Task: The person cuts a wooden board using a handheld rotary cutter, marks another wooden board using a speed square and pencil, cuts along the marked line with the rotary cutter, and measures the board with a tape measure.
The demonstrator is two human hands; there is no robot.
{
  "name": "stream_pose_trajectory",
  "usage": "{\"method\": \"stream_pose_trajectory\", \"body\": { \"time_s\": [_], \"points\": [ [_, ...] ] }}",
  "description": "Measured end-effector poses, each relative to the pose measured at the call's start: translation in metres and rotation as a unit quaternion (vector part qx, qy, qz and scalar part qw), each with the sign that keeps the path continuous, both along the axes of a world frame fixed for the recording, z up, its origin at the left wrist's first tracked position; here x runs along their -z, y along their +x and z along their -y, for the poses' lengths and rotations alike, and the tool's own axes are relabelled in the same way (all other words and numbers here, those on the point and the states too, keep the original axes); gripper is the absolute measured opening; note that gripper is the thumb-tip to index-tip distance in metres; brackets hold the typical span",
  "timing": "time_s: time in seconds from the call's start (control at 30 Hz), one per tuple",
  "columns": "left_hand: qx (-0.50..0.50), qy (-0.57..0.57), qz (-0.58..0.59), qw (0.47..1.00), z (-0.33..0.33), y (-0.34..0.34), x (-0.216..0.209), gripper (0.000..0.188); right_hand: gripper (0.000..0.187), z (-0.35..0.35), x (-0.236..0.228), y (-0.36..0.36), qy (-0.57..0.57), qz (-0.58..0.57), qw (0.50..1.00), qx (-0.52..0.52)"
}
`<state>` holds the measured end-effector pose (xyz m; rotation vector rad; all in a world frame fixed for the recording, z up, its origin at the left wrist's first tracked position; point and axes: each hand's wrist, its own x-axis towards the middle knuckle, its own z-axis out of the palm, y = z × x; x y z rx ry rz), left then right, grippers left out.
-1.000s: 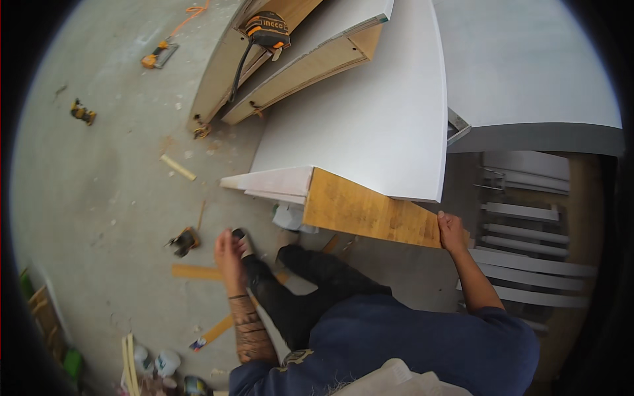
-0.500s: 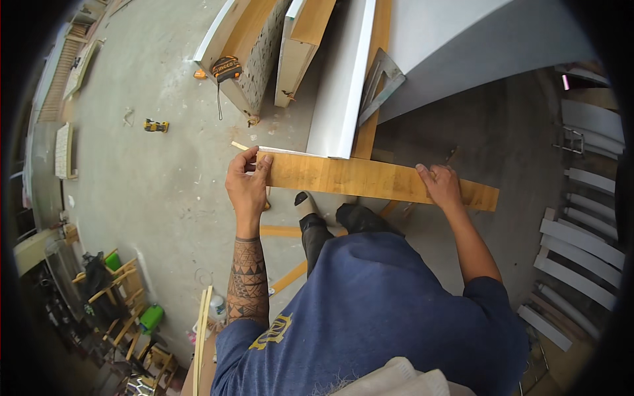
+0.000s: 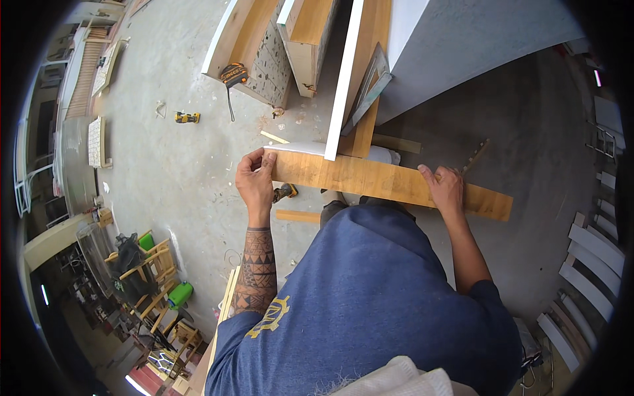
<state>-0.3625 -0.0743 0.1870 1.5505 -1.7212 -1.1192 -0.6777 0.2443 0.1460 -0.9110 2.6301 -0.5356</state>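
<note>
A long wood-grain board (image 3: 370,179) lies across in front of me, with both hands on it. My left hand (image 3: 255,183) pinches its left end between thumb and fingers. Farther along, toward the right end, my right hand (image 3: 446,191) grips it with the thumb on top; the fingers are partly hidden. At the far edge of the board stands the near end of a panel with a white edge (image 3: 345,86) and a wood-grain face. A triangular grey metal frame (image 3: 371,87) leans against that panel. White material (image 3: 304,146) shows behind the board's left part.
Two open wood-lined pieces stand at the back, one carrying a tape measure (image 3: 233,74). A yellow-black power tool (image 3: 187,117) lies on the floor, another (image 3: 285,192) near my left hand. A large grey panel (image 3: 456,53) rises at back right. White strips (image 3: 592,254) lie far right.
My view has shifted, so the panel now shows its white edge and wood-grain face instead of its white face. Both hands keep their hold on the board, which sits slightly farther right in view.
</note>
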Motion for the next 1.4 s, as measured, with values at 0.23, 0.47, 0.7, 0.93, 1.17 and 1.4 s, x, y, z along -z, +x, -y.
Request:
{"method": "stream_pose_trajectory", "body": {
  "time_s": [0.23, 0.47, 0.7, 0.93, 1.17, 1.4],
  "points": [
    [-0.015, -0.004, -0.007, 1.000, -0.001, 0.003, 0.006, 0.028, 0.076, -0.002, 0.009, 0.002, -0.011, -0.008, 1.000, -0.001],
    [-0.006, 0.012, -0.033, 0.999, 0.001, 0.002, 0.003, 0.025, 0.074, -0.002, 0.013, 0.002, -0.002, -0.015, 1.000, -0.007],
    [-0.016, -0.012, -0.027, 0.999, 0.000, 0.005, 0.016, 0.027, 0.076, 0.003, -0.004, 0.007, -0.016, -0.029, 0.999, -0.028],
    [-0.013, -0.044, 0.021, 0.999, 0.002, 0.005, 0.015, 0.028, 0.076, 0.004, -0.006, 0.006, 0.019, 0.011, 1.000, -0.018],
    [0.006, 0.024, 0.026, 0.999, 0.009, 0.003, -0.001, 0.028, 0.076, 0.004, -0.004, 0.005, 0.010, 0.007, 1.000, -0.003],
    [0.045, -0.032, 0.049, 0.997, 0.008, 0.001, -0.006, 0.031, 0.078, 0.004, 0.002, 0.004, 0.011, 0.024, 1.000, 0.009]
  ]
}}
